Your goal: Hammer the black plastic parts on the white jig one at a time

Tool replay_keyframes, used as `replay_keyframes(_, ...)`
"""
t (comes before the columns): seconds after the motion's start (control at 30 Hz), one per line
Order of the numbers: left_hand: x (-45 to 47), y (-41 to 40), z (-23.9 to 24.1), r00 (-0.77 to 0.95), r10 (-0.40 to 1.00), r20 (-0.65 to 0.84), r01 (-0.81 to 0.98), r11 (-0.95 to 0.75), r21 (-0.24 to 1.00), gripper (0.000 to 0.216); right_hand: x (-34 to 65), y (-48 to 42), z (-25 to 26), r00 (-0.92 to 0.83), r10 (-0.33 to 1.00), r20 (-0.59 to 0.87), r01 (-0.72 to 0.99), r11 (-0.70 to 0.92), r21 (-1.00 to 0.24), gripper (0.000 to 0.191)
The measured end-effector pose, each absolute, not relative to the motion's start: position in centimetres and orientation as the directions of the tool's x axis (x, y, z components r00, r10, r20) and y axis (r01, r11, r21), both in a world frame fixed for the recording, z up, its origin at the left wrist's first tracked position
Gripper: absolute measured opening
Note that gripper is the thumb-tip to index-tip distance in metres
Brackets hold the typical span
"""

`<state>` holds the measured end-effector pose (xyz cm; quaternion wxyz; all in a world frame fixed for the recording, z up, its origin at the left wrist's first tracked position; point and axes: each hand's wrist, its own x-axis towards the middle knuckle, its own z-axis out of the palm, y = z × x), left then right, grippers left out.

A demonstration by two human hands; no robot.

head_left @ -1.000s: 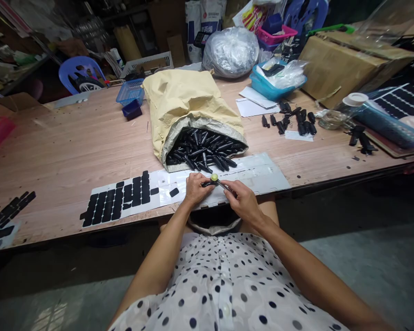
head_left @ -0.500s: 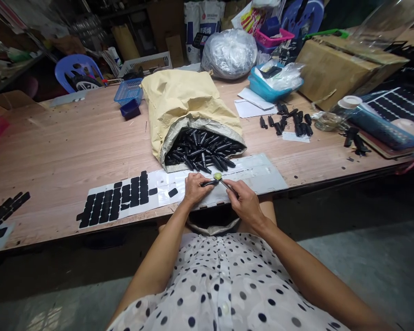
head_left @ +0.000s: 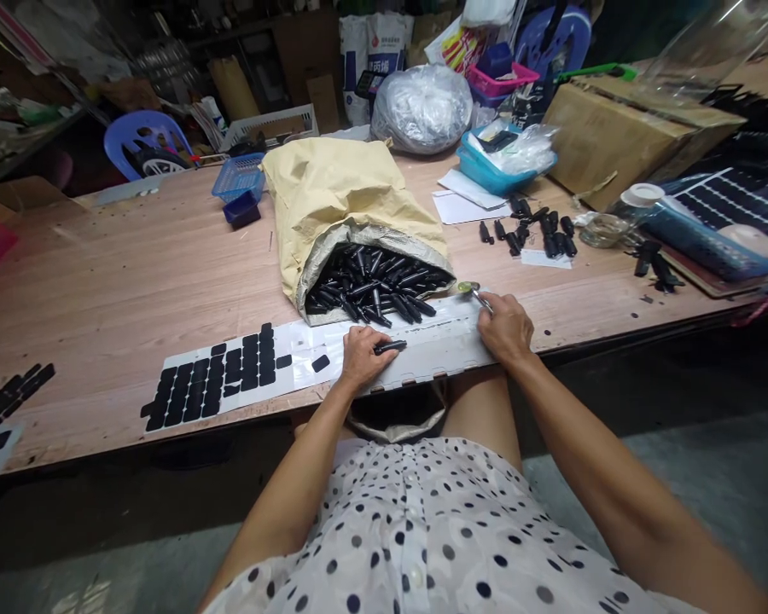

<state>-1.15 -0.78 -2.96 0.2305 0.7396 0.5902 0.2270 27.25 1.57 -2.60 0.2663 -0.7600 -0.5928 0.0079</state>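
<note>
My left hand (head_left: pixel 360 357) is closed on a small black plastic part (head_left: pixel 390 346) over a white backing sheet (head_left: pixel 448 337) at the table's near edge. My right hand (head_left: pixel 505 321) is out to the right, pinching a thin metal tool (head_left: pixel 480 298) whose tip carries a small yellow-green round piece (head_left: pixel 468 288). Black stickers (head_left: pixel 214 379) cover the sheet's left end. Just behind the hands lies an open tan sack (head_left: pixel 346 192) full of black parts (head_left: pixel 377 286).
Loose black parts (head_left: pixel 531 232) lie at the right with a blue tray (head_left: pixel 496 162), papers (head_left: pixel 467 200) and a cardboard box (head_left: pixel 627 128). A small blue basket (head_left: pixel 239 175) sits behind the sack. More black stickers (head_left: pixel 6 405) lie at the far left edge.
My right hand has drawn the tool and its yellow-green piece away from the black part, moving right and farther back. My left hand has stayed in place with the part.
</note>
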Motion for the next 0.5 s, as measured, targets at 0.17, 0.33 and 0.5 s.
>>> replay_keyframes(0.17, -1.3, -0.7, -3.1, 0.205, 0.976, 0.067, 0.765, -0.203, 0.611, 0.014, 27.2, 2.4, -4.2, 0.302, 0.896, 0.326, 0.935, -0.212, -0.284, 0.040)
replay_keyframes(0.33, -1.9, -1.1, -3.0, 0.271, 0.957, 0.104, 0.748, -0.277, 0.603, 0.013, 26.4, 2.4, -4.7, 0.264, 0.895, 0.360, 0.959, -0.204, -0.195, 0.038)
replay_keyframes(0.5, -2.1, -4.5, -3.3, 0.469, 0.862, 0.191, 0.660, -0.486, 0.573, 0.017, 26.3, 2.5, -4.7, 0.262, 0.893, 0.366, 0.963, -0.218, -0.157, 0.038)
